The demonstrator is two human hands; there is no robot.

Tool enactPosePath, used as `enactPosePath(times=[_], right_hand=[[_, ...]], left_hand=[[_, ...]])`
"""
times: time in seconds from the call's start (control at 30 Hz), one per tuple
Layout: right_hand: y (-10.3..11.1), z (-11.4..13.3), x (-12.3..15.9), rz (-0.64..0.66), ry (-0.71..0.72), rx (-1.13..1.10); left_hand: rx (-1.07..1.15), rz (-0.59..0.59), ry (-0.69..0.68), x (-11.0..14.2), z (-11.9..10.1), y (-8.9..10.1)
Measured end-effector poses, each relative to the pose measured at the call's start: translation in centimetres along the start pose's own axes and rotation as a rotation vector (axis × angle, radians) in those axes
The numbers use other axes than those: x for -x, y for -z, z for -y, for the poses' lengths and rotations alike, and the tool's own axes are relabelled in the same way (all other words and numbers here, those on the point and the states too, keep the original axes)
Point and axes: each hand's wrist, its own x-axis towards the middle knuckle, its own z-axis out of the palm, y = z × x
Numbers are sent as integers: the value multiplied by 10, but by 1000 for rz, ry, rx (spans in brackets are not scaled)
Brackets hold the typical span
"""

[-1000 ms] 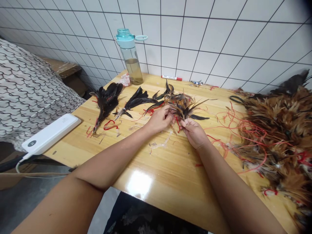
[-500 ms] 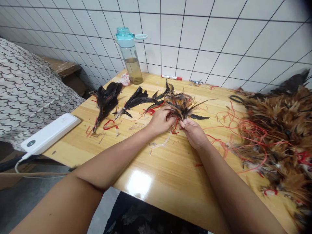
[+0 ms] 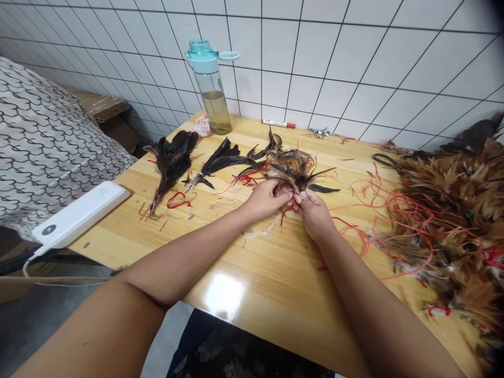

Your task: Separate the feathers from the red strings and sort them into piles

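Observation:
A small bunch of brown and black feathers [image 3: 300,180] fans out above my fingers, quills toward me. My right hand [image 3: 314,210] pinches the bunch at its base. My left hand [image 3: 270,199] is closed, its fingertips meeting the right ones at the quills; whether it grips the feathers or the tie is partly hidden. A short red tie [image 3: 288,211] hangs just below the fingertips. Behind the hands lie more loose brown feathers [image 3: 289,157], and a single dark feather [image 3: 325,188] shows to the right of the bunch.
Black feather bundles [image 3: 173,165] lie on the wooden table [image 3: 236,257] to the left. A big pile of brown feathers [image 3: 452,210] and tangled red string [image 3: 409,205] fill the right. A water bottle [image 3: 214,100] and marker [image 3: 278,124] stand by the wall; a white power bank [image 3: 84,212] is at the left edge.
My left hand has moved right, and its fingertips now meet those of my right hand at the base of the bunch. The red tie has shifted slightly with them.

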Motion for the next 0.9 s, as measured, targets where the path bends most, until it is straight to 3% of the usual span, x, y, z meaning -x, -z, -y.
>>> enactPosePath(times=[0.1,0.3,0.5,0.9], right_hand=[[-1,6,1,3,-13,-58],[-5,14,3,9,-2,-87],[-4,13,4,25,5,-90],[1,17,5,95,-67,-231]], left_hand=[[120,62,-10,1,2,-3],[188,-22,-1,5,-1,-8],[110,-100,15,5,-3,-11],[-150,-67,-19,0,5,-1]])
